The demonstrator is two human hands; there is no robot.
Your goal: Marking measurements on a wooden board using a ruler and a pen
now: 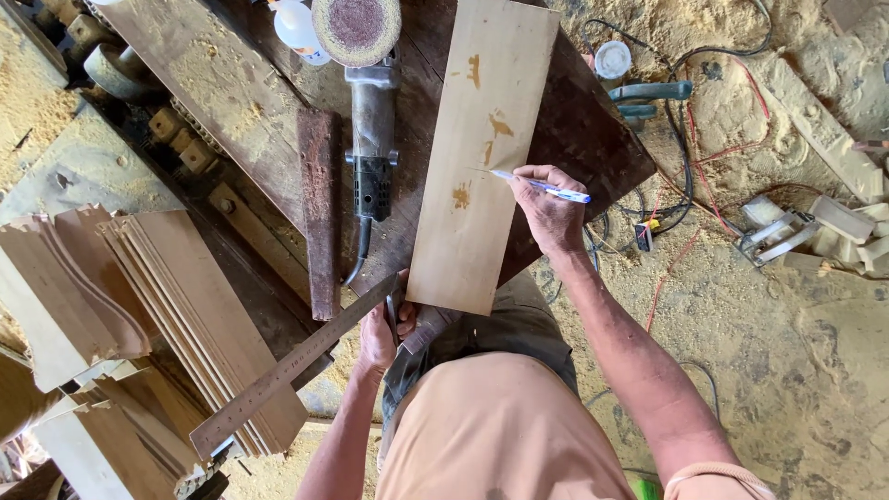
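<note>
Your right hand (pixel 548 215) is pinching a pen (pixel 542 187), tip touching the long board (pixel 482 148) just left of your fingers; the board is running near to far; your left hand (pixel 387 329), at the board's near end, is gripping a metal ruler (pixel 296 366).

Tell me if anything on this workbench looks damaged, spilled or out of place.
The pale board under the pen in the right hand has several orange-brown blotches, like stains or filler. Sawdust covers the floor, with loose cables tangled in it. The left hand holds a metal ruler angled off the bench.

Sawdust-covered floor (pixel 796 324) (cables trailing across it) around a dark, worn workbench (pixel 593 139) in daylight
</note>
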